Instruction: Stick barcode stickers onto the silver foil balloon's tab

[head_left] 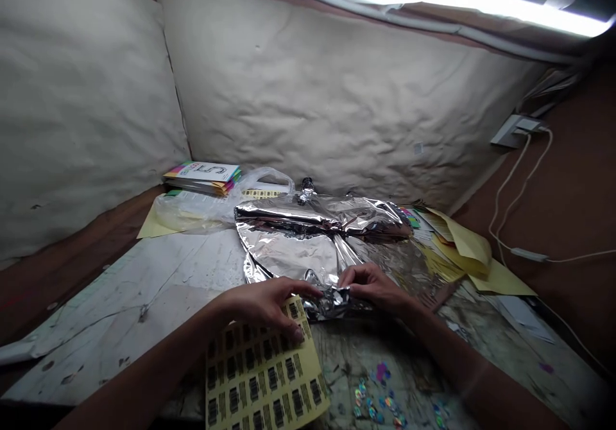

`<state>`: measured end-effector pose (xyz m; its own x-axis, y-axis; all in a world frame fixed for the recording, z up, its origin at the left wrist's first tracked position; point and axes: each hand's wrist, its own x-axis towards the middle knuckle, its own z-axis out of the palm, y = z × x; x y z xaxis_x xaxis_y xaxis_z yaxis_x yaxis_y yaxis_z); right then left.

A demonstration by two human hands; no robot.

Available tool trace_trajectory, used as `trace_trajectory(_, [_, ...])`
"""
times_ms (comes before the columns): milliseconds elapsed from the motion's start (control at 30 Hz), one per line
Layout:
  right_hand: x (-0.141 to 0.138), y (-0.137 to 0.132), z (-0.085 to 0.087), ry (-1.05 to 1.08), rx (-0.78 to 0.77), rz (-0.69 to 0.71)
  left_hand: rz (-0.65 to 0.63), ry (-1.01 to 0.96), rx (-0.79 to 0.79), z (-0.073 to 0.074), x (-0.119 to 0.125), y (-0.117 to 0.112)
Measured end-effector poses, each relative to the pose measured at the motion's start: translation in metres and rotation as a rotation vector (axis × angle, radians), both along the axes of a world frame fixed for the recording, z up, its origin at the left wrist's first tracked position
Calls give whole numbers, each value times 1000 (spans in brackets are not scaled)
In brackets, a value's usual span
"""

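left hand [269, 301] lies palm down with its thumb on the face of a label sheet [264, 385] and its forefinger stretched to the near edge of the foil [298, 250]. whether its other fingers clamp the sheet from beneath is hidden; cannot tell. right hand [375, 285] is closed, thumb and fingers bent in a pinch on the same crumpled edge, just beside the left fingertips.

position: the foil lies on the table [183, 289] directly before both hands, creased and shiny, its far part toward the wall [337, 96]. the sheet, yellow with rows of barcodes, is right of the left forearm. loose sequins [382, 404] lie right of the sheet. a clear bag [202, 208] sits back left, next to stacked cards [206, 173]; yellow paper [462, 250] lies right of the foil.

method: the foil is judged thin and prone to tear, so short, light pinches suit it better than pulling. the left forefinger should steady the foil while the right works the edge. the thumb should bear lightly on the sheet, lest labels bend. sequins are best kept out of the folds. glare from the lamp [539, 13] may mask a crease; feeling along the edge is advised.
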<state>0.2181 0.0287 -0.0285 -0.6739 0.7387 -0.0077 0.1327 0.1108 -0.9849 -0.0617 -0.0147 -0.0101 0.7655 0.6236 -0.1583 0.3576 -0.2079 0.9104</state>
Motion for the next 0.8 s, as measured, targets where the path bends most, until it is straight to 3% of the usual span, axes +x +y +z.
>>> trace_trajectory(133, [-4, 1, -1, -69, 16, -185, -9, 73, 46, -8, 3, -2])
trace_trajectory(267, [-10, 7, 5, -152, 222, -291, -30, 193, 11, -11, 6, -3])
trace_trajectory(367, [-14, 31, 27, -301, 444, -343, -34, 252, 24, -8, 6, -4])
trace_trajectory(433, [-19, 61, 50, -385, 489, -389, -33, 257, 19, -6, 6, -4])
trace_trajectory(533, [-32, 117, 85, -396, 426, -439, -45, 225, -20, -8, 5, -3])
trace_trajectory(633, [-47, 164, 114, -394, 339, -382, -41, 221, -34, -15, 4, -1])
trace_trajectory(700, [-56, 179, 126, -398, 271, -297, -34, 216, -19, -18, 3, 0])
trace_trajectory(800, [-63, 173, 130, -429, 192, -145, 34, 164, 16, -16, 0, 1])
